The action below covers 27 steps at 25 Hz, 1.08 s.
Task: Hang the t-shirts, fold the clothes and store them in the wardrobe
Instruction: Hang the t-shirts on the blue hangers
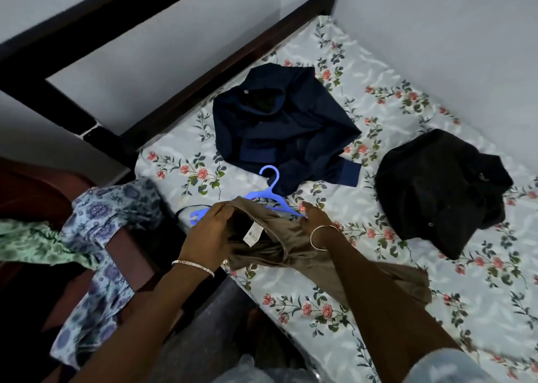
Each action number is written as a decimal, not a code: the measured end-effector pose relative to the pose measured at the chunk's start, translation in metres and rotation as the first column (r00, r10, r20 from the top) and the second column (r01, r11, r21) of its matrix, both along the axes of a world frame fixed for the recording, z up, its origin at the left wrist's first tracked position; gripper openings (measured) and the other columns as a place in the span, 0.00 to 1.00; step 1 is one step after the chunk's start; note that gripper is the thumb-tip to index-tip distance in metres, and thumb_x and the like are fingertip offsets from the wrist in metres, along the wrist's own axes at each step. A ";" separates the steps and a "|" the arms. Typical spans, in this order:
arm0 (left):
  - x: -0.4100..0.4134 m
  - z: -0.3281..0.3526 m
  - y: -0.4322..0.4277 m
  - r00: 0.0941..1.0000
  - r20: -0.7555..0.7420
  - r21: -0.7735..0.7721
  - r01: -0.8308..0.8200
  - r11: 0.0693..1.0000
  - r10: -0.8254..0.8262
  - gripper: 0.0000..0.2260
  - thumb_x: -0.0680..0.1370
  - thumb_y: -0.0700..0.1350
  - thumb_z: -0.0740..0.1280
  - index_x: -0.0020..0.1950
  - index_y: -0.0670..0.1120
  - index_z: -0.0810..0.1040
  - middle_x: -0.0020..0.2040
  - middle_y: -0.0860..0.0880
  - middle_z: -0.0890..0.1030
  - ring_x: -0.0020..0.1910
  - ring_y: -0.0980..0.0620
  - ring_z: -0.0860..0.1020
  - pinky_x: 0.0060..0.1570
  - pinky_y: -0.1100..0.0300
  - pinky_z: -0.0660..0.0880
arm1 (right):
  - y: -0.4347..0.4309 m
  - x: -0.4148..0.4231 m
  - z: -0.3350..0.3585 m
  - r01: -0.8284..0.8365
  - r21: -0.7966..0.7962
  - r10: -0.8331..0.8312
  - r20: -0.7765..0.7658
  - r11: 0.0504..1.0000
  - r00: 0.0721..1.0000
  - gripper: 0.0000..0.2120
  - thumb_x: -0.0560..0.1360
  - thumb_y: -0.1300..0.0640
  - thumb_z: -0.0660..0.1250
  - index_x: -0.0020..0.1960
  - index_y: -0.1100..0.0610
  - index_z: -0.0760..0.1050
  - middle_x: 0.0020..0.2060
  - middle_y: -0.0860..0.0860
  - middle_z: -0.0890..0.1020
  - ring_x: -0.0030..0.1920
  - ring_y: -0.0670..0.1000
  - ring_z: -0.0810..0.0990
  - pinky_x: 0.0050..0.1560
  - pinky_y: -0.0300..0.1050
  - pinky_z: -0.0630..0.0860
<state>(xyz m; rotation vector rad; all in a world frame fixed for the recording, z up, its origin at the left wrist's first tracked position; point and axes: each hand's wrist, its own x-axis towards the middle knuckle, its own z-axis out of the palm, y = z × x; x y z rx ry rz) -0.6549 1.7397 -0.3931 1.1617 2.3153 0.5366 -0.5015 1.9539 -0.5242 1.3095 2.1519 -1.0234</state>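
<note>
A brown t-shirt (294,245) lies bunched at the bed's near edge, its neck opening and white label turned up. My left hand (208,231) grips the collar on the left. My right hand (316,216) holds the fabric on the right side, close to a blue plastic hanger (269,191) that lies on the bed and is partly tucked under the shirt. A dark navy garment (279,123) lies crumpled further back on the bed. A black garment (436,190) sits in a heap to the right.
The bed has a white floral sheet (378,295) and a dark wooden frame (180,91) against pale walls. On the left, a blue patterned cloth (107,237) and a green cloth (32,240) hang over a dark red chair (43,196).
</note>
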 end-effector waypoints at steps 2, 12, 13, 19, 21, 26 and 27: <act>-0.005 -0.004 0.005 1.000 0.017 0.035 -0.024 0.999 0.023 0.31 0.67 0.26 0.62 0.70 0.42 0.74 0.67 0.43 0.75 0.63 0.39 0.76 0.55 0.48 0.78 | 0.000 -0.004 -0.028 -0.034 -0.023 0.036 0.063 0.999 0.997 0.26 0.81 0.56 0.61 0.77 0.56 0.62 0.67 0.63 0.75 0.68 0.65 0.72 0.68 0.58 0.69; 0.000 0.026 -0.001 0.990 0.119 -0.032 -0.070 0.997 0.073 0.32 0.64 0.45 0.59 0.67 0.39 0.76 0.64 0.40 0.77 0.64 0.39 0.75 0.62 0.46 0.75 | -0.011 0.034 0.009 0.159 0.293 -0.024 -0.416 0.943 0.909 0.16 0.79 0.48 0.59 0.55 0.58 0.79 0.41 0.58 0.84 0.44 0.65 0.82 0.45 0.56 0.77; 0.002 0.026 -0.002 0.990 0.118 -0.052 -0.069 0.996 0.075 0.29 0.65 0.41 0.60 0.67 0.39 0.76 0.64 0.40 0.77 0.63 0.38 0.76 0.62 0.47 0.75 | -0.011 0.043 0.025 0.191 0.312 -0.021 -0.474 0.931 0.880 0.19 0.79 0.45 0.56 0.53 0.58 0.78 0.39 0.57 0.83 0.41 0.64 0.81 0.40 0.55 0.77; 0.009 0.047 0.021 0.994 0.058 -0.096 -0.083 0.992 0.089 0.24 0.72 0.29 0.59 0.67 0.40 0.76 0.63 0.39 0.78 0.62 0.38 0.76 0.61 0.50 0.73 | 0.017 0.106 0.127 0.424 0.368 -0.057 -0.696 0.827 0.716 0.20 0.78 0.44 0.62 0.53 0.59 0.81 0.34 0.54 0.81 0.35 0.53 0.78 0.39 0.51 0.75; 0.009 0.064 0.035 0.993 0.063 -0.074 -0.098 0.992 0.103 0.22 0.72 0.29 0.60 0.64 0.39 0.77 0.60 0.38 0.79 0.60 0.37 0.77 0.59 0.49 0.74 | 0.025 0.131 0.165 0.441 0.405 -0.018 -0.719 0.801 0.694 0.21 0.77 0.41 0.62 0.50 0.58 0.81 0.32 0.53 0.79 0.33 0.50 0.75 0.38 0.47 0.73; 0.012 0.111 0.070 0.994 0.041 -0.002 -0.099 0.995 0.099 0.20 0.74 0.30 0.62 0.65 0.39 0.77 0.58 0.36 0.80 0.57 0.35 0.78 0.53 0.52 0.73 | 0.032 0.188 0.240 0.421 0.461 0.085 -0.747 0.781 0.660 0.28 0.76 0.32 0.60 0.47 0.56 0.83 0.37 0.53 0.84 0.37 0.51 0.82 0.40 0.48 0.76; 0.015 0.124 0.075 0.995 0.039 0.019 -0.090 0.996 0.089 0.20 0.74 0.30 0.62 0.65 0.40 0.77 0.57 0.36 0.80 0.56 0.35 0.78 0.51 0.52 0.73 | 0.030 0.201 0.255 0.429 0.474 0.094 -0.747 0.769 0.658 0.29 0.76 0.31 0.60 0.48 0.56 0.83 0.38 0.51 0.85 0.38 0.50 0.83 0.40 0.47 0.77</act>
